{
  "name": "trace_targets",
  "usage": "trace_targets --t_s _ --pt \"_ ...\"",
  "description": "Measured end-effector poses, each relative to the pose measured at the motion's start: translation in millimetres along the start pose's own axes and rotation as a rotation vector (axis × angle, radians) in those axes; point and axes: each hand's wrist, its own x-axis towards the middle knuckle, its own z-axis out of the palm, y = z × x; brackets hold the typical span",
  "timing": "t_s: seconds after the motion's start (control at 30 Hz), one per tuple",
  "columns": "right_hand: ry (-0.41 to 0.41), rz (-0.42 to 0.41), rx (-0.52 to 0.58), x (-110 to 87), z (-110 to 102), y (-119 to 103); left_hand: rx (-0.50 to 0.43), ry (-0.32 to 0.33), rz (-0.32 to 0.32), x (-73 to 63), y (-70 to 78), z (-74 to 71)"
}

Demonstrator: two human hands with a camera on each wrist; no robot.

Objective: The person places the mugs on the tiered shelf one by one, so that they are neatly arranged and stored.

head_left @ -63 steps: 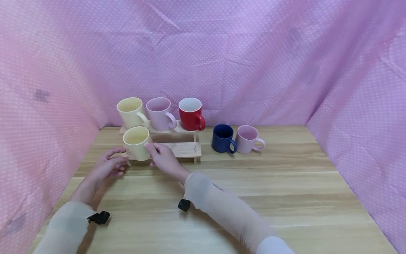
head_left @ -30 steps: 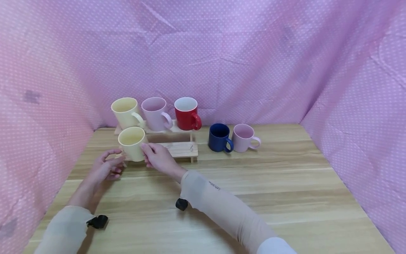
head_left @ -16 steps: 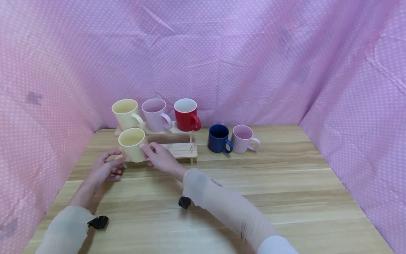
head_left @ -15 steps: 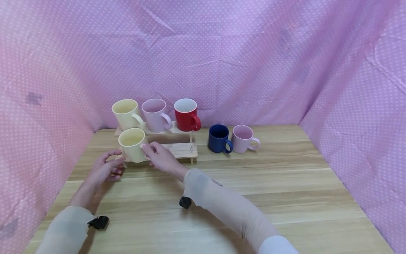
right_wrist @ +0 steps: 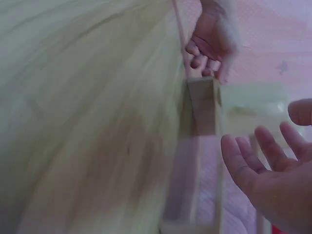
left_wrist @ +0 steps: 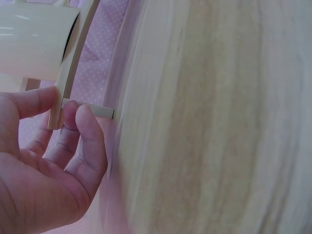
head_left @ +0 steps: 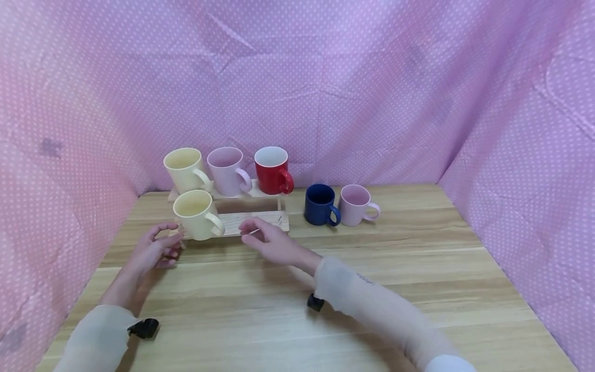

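On the left of the lower step of a two-step wooden stand sits a yellow mug, upright, its handle toward the right. My left hand holds the stand's left end; in the left wrist view the thumb lies on the board and the fingers curl beneath it, by a leg. Just right of that mug, my right hand hovers in front of the lower step with loosely bent fingers and nothing in them. The upper step carries another yellow mug, a pink mug and a red mug.
Right of the stand, on the wood-grain table, stand a dark blue mug and a second pink mug, close together. Pink dotted cloth hangs behind and along both sides.
My right hand has let go of the front yellow mug's handle and moved to the right. That mug stays on the lower step. The left hand has kept its place.
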Motion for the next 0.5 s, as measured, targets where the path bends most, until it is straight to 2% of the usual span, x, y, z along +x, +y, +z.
trace_targets --t_s 0.1,0.2,0.5 --pt "0.006 -0.030 -0.033 -17.9 -26.1 2.2 -0.011 -0.009 0.010 0.7 -0.9 -0.4" --pt "0.051 -0.029 -0.059 -38.7 -54.0 4.7 -0.010 -0.014 0.015 1.4 -2.3 -1.3" --pt "0.307 -0.077 -0.062 -93.3 -131.7 27.1 -0.010 -0.013 0.022 0.1 -2.6 -1.8"
